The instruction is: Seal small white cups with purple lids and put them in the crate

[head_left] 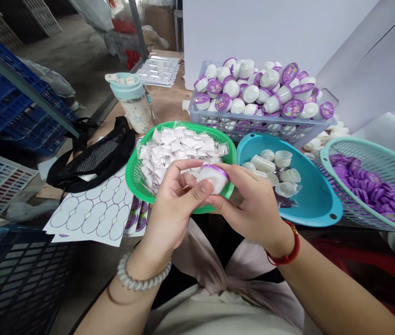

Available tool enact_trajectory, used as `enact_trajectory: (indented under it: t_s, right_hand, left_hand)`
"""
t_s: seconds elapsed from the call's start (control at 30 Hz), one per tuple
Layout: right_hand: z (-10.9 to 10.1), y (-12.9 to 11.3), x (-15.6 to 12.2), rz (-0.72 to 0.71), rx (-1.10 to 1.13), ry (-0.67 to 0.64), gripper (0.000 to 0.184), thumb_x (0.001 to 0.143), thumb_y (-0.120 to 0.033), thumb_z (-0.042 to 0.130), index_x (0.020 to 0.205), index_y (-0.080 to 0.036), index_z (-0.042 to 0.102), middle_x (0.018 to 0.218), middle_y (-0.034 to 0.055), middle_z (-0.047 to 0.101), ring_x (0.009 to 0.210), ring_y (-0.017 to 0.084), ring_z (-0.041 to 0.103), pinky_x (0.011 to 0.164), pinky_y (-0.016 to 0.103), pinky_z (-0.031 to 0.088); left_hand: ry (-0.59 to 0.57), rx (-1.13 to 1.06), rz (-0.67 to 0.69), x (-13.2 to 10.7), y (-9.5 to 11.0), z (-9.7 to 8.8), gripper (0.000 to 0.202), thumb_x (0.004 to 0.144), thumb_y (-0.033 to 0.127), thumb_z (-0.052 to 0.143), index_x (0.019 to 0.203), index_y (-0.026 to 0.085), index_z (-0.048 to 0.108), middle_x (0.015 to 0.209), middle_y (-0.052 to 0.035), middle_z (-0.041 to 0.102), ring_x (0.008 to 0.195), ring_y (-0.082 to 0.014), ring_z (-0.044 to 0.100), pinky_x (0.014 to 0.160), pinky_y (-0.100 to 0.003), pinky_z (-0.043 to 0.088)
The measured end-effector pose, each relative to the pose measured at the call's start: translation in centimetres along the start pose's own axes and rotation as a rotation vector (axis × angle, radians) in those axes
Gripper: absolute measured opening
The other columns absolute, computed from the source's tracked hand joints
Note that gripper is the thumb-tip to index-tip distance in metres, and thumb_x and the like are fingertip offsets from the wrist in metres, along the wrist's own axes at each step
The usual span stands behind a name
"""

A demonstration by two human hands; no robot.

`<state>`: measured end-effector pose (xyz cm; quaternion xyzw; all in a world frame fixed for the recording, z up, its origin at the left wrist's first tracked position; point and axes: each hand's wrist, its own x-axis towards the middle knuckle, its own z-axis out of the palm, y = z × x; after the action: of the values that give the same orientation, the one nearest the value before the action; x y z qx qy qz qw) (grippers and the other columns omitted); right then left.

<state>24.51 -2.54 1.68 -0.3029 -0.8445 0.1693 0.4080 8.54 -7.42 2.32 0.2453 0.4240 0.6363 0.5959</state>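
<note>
Both my hands hold one small white cup with a purple lid (215,177) in front of my lap. My left hand (175,200) pinches it from the left, thumb on its side. My right hand (249,204) wraps round it from the right, fingers closed. Just behind the cup stands a green basket (135,176) full of small white sachets (179,150). To its right a blue bowl (318,204) holds several open white cups (283,159).
A lavender crate (200,116) is heaped with lidded cups at the back. A teal basket (364,209) of purple lids sits at right. Sticker sheets (92,214), a black mesh bag (96,158) and a water bottle (132,100) lie at left. Blue crates stand far left.
</note>
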Motion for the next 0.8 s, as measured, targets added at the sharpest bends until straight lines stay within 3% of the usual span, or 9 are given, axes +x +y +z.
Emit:
enact_trajectory:
  t_s: [0.13,0.23,0.4,0.6,0.8]
  right_hand:
    - [0.0,-0.4,-0.5,0.059,0.141,0.007,0.034,0.102,-0.035,0.069,0.132,-0.021,0.06,0.116,0.0104,0.078,0.099,0.024,0.076,0.086,0.035,0.063]
    - [-0.5,-0.5,-0.6,0.086,0.187,-0.025,0.033,0.102,-0.03,0.068,0.133,-0.022,0.059,0.115,0.0096,0.078,0.097,0.023,0.076,0.084,0.033,0.063]
    - [-1.3,-1.0,-0.8,0.147,0.248,-0.036,0.032,0.103,-0.034,0.068,0.13,-0.021,0.06,0.106,0.0084,0.078,0.086,0.021,0.075,0.076,0.031,0.062]
    - [-1.9,-1.2,-1.2,0.153,0.33,-0.067,0.031,0.104,-0.039,0.067,0.127,-0.02,0.06,0.096,0.0058,0.075,0.075,0.017,0.067,0.068,0.028,0.057]
    - [-3.2,-1.4,0.0,0.212,0.405,-0.144,0.033,0.103,-0.05,0.066,0.116,-0.02,0.063,0.084,0.0021,0.071,0.067,0.015,0.061,0.059,0.025,0.05]
  left_hand:
    - [-0.09,0.065,0.008,0.3,0.4,-0.1,0.036,0.072,0.034,0.098,0.105,0.025,0.085,0.091,-0.0002,0.079,0.081,-0.0118,0.072,0.074,-0.018,0.061]
    - [-0.121,0.042,-0.01,0.5,0.4,-0.2,0.031,0.075,0.034,0.097,0.103,0.026,0.088,0.091,-0.0031,0.083,0.081,-0.0143,0.075,0.076,-0.021,0.062]
    - [-0.072,0.093,0.087,0.2,0.0,-0.1,0.026,0.074,0.035,0.097,0.098,0.027,0.089,0.088,-0.0021,0.085,0.082,-0.0126,0.075,0.077,-0.017,0.061]
    - [-0.043,0.054,0.05,-0.5,-0.4,0.5,0.026,0.07,0.035,0.1,0.092,0.028,0.089,0.085,-0.0009,0.083,0.077,-0.0107,0.073,0.074,-0.016,0.06]
    - [0.025,0.143,0.109,-1.1,-1.0,0.4,0.037,0.073,0.05,0.096,0.095,0.022,0.085,0.081,-0.0012,0.077,0.072,-0.0109,0.068,0.067,-0.015,0.056]
